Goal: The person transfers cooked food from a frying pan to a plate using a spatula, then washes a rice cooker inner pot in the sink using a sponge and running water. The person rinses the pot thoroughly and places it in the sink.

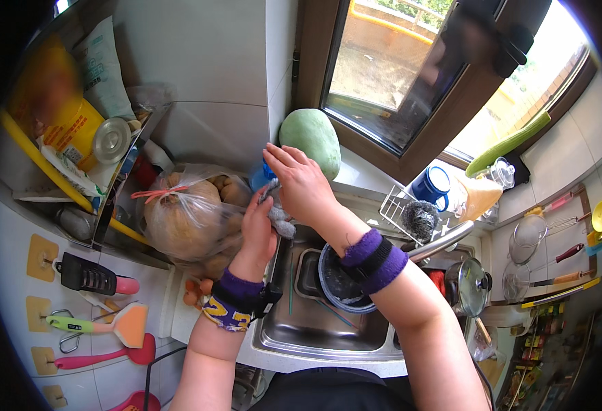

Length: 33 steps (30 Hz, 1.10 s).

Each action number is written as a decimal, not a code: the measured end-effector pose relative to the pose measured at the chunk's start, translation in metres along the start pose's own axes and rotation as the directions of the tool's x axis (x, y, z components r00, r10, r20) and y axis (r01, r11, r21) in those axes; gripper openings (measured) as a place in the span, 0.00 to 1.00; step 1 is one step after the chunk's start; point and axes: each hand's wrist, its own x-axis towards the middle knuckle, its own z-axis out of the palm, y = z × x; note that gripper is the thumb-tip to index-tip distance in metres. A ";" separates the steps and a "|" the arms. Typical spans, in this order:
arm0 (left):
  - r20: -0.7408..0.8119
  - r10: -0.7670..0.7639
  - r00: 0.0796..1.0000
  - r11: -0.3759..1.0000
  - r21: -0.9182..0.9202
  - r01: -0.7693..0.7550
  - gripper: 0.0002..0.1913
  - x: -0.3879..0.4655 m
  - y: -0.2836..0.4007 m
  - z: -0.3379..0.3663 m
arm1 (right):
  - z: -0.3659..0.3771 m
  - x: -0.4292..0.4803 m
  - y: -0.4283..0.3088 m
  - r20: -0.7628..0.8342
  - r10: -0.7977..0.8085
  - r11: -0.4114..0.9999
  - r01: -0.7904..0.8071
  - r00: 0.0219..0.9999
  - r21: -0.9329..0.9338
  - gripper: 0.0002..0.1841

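My left hand grips a grey cloth, bunched between thumb and fingers. Just above it, my right hand is held flat with its fingers stretched out; the palm faces the cloth and is hidden, so I cannot tell whether it grips part of it. A blue plastic bottle shows partly behind my fingers. Beyond my right hand, a large pale-green melon rests by the window corner. Below the hands is a stainless-steel sink, holding a blue-rimmed basin and a rectangular metal tray.
Tied plastic bags of brown produce crowd the left counter, with eggs in front. A faucet reaches over the sink's right side. A wire rack bears a steel-wool scrubber. A lidded pot stands right.
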 end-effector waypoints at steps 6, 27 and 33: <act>-0.014 0.051 0.999 0.998 -0.045 -0.052 0.18 0.014 0.020 0.010 | 0.018 0.003 0.007 0.001 -0.048 0.995 0.048 0.999 -0.091 0.38; -0.125 -0.057 0.991 0.991 0.110 0.071 0.15 -0.047 -0.026 -0.012 | 0.004 -0.197 0.012 -0.039 0.314 0.889 -0.279 0.949 0.363 0.24; -0.094 -0.240 0.966 0.971 -0.029 0.238 0.22 -0.073 -0.090 -0.023 | 0.045 -0.319 0.110 0.316 0.505 0.855 -0.413 0.803 -0.315 0.18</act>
